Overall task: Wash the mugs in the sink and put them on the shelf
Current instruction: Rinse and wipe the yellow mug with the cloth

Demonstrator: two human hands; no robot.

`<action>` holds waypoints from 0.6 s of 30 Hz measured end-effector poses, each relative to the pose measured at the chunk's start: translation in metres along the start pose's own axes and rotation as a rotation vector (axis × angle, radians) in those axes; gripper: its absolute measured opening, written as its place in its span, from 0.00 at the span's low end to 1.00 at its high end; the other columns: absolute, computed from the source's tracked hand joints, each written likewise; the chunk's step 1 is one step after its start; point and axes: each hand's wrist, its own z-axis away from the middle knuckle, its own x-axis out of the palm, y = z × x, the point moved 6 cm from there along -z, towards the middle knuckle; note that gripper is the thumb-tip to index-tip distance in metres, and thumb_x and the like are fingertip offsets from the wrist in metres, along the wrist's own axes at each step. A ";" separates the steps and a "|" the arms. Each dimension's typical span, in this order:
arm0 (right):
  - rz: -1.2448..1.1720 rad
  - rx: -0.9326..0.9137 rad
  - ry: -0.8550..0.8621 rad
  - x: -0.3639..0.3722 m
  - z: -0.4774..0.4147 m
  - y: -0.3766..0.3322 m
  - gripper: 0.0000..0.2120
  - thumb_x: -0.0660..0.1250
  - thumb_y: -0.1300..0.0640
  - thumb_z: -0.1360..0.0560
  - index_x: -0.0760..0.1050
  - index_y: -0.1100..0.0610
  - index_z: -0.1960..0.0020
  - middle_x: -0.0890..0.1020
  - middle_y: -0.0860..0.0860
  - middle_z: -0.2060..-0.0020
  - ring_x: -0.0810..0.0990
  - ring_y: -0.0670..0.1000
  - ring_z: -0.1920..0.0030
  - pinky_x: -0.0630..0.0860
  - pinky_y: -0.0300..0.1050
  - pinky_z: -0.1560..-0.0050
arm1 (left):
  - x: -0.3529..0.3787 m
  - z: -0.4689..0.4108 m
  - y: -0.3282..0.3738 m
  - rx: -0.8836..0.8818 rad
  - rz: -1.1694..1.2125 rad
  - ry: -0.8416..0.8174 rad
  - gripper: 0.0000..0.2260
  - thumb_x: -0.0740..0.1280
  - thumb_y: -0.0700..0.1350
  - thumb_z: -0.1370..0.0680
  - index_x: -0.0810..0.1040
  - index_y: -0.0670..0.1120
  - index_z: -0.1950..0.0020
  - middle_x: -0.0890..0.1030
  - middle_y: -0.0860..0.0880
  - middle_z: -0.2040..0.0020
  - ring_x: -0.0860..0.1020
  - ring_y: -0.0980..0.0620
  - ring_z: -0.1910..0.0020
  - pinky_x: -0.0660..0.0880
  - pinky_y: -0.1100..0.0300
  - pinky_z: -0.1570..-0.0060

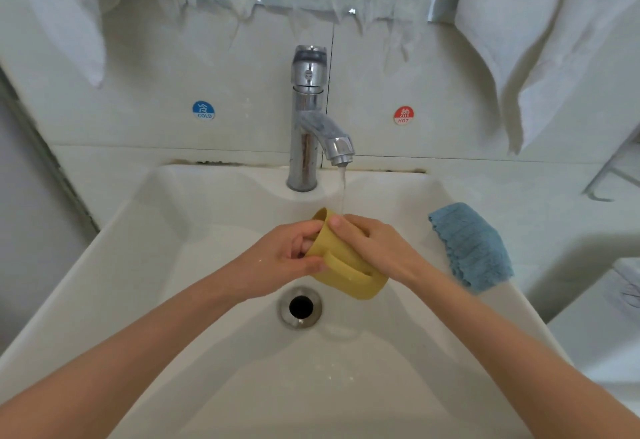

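The left hand [284, 258] curls its fingers into the mouth of the yellow mug [356, 286], the right hand [377, 248] wraps round its body, beneath the faucet [306, 120] stream at 12 o'clock of the sink [156, 283].

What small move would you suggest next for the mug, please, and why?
Probably tilt the mug so its mouth meets the water: the stream lands at its rim, by the right hand, while the left hand has fingers inside.
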 end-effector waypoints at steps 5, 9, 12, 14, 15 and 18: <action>-0.050 0.187 -0.002 0.001 -0.007 0.013 0.24 0.49 0.35 0.23 0.75 0.49 0.47 0.78 0.51 0.49 0.77 0.53 0.47 0.70 0.47 0.44 | 0.004 -0.002 0.000 -0.007 -0.043 -0.010 0.15 0.65 0.37 0.28 0.74 0.43 0.41 0.76 0.31 0.57 0.75 0.46 0.57 0.73 0.54 0.53; -0.167 0.345 -0.106 0.007 -0.004 0.027 0.21 0.51 0.42 0.20 0.73 0.55 0.42 0.78 0.55 0.44 0.78 0.55 0.47 0.71 0.51 0.38 | 0.007 -0.001 0.001 -0.008 -0.070 -0.042 0.16 0.69 0.44 0.29 0.76 0.45 0.42 0.76 0.35 0.62 0.74 0.46 0.61 0.72 0.51 0.56; -0.320 0.300 -0.156 0.010 -0.002 0.022 0.29 0.53 0.30 0.28 0.77 0.52 0.47 0.82 0.55 0.47 0.81 0.53 0.49 0.74 0.51 0.40 | 0.006 0.000 -0.001 -0.005 -0.103 -0.061 0.16 0.67 0.44 0.28 0.75 0.42 0.41 0.77 0.31 0.59 0.75 0.42 0.60 0.71 0.46 0.55; -0.236 0.249 -0.169 0.010 -0.001 0.016 0.41 0.51 0.21 0.39 0.78 0.51 0.44 0.82 0.52 0.47 0.81 0.52 0.48 0.73 0.50 0.39 | 0.003 0.001 -0.003 0.015 -0.180 -0.046 0.13 0.66 0.40 0.26 0.75 0.42 0.42 0.78 0.32 0.57 0.77 0.37 0.59 0.73 0.45 0.55; -0.173 0.242 -0.151 0.010 -0.002 0.015 0.43 0.49 0.21 0.39 0.77 0.51 0.43 0.81 0.52 0.46 0.80 0.52 0.47 0.72 0.51 0.38 | 0.002 0.002 -0.003 0.028 -0.227 -0.032 0.12 0.65 0.39 0.26 0.75 0.42 0.42 0.79 0.34 0.57 0.78 0.37 0.58 0.74 0.47 0.54; -0.160 0.278 -0.025 0.002 -0.010 0.020 0.28 0.49 0.33 0.24 0.74 0.53 0.45 0.79 0.54 0.49 0.78 0.54 0.48 0.72 0.50 0.41 | 0.002 0.004 -0.002 0.078 -0.347 -0.003 0.10 0.64 0.38 0.27 0.76 0.41 0.45 0.82 0.41 0.57 0.81 0.44 0.56 0.76 0.55 0.51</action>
